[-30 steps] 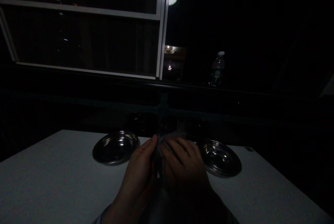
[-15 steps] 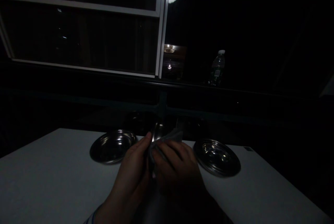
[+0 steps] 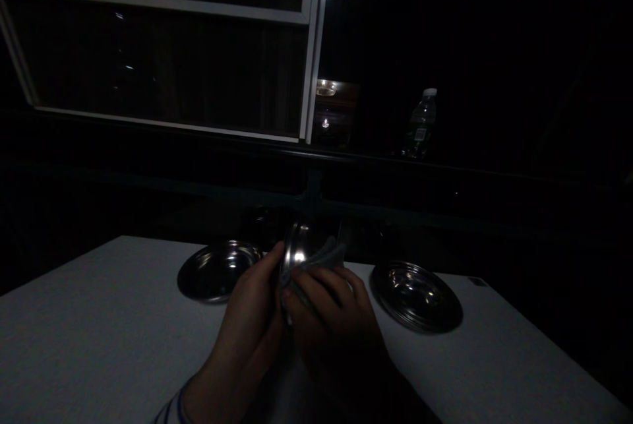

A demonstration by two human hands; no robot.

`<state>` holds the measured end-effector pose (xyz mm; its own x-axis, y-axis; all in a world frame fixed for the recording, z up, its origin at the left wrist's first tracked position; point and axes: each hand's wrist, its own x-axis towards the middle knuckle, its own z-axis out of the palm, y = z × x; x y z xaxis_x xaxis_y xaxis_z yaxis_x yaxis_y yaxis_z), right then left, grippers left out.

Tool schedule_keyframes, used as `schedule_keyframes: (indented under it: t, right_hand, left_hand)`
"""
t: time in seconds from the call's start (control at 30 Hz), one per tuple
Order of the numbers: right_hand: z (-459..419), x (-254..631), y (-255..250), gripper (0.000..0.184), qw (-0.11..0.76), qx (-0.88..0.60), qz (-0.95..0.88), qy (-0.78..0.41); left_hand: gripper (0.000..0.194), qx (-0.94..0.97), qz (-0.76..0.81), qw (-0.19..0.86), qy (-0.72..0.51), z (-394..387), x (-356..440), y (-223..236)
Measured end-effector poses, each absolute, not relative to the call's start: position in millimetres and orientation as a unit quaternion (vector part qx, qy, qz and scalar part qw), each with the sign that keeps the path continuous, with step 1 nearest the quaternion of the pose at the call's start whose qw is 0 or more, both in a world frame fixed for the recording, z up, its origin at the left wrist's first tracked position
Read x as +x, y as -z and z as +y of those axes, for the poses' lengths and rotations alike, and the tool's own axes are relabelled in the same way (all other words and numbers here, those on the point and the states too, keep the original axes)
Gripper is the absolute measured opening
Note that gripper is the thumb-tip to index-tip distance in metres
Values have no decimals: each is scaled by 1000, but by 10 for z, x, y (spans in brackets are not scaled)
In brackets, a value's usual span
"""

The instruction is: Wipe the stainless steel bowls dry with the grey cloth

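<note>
Upright between my hands is a shiny metal plate [image 3: 299,239], its lower part hidden by fingers. My left hand [image 3: 252,308] is closed on its left side, thumb along the rim. A greyish cloth [image 3: 329,255] lies bunched under the fingers of my right hand [image 3: 333,312], which presses it against the plate's right face. On the white table [image 3: 123,325], a metal plate [image 3: 215,272] sits just beyond my left hand. To the right of my right hand rests a stack of metal plates [image 3: 418,299].
A plastic bottle [image 3: 420,124] with a white cap stands on a dark ledge behind the table. A white-framed window [image 3: 163,127] fills the upper left. Near the table's far right corner is a small dark label [image 3: 477,281]. The room is very dim.
The held plate has turned so more of its shiny face shows. Both hands keep their hold, with the cloth still pressed on it. The whole view has shifted slightly.
</note>
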<state>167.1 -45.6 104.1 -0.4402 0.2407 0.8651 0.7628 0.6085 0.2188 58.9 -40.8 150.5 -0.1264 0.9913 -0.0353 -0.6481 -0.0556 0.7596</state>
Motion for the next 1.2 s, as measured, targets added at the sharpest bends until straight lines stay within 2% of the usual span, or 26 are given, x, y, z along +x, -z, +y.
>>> schedule_keyframes:
  t: [0.23,0.4,0.67,0.93,1.2]
  right_hand:
    - [-436,1696,-1088,25,436,-375,-746,336]
    - [-439,1663,-1033,22,438,-330,-767,332]
    - [-442,1902,-1183,28,423,-403,-747,318]
    - [-486,1787,-1137,23,418,-340,-786,302]
    - [-445,1913,-1198,29,412,-407,-757,303]
  left_hand:
    - [25,267,350,624,-645,-394,624,-1336]
    - [20,243,359,613,-661,-373,601,-1385]
    - [32,345,426,582,-601,-465,669,-1445]
    - [31,327,418,576,-621,-439,620,-1480]
    - [34,339,442,577,-597,-448,660,-1448]
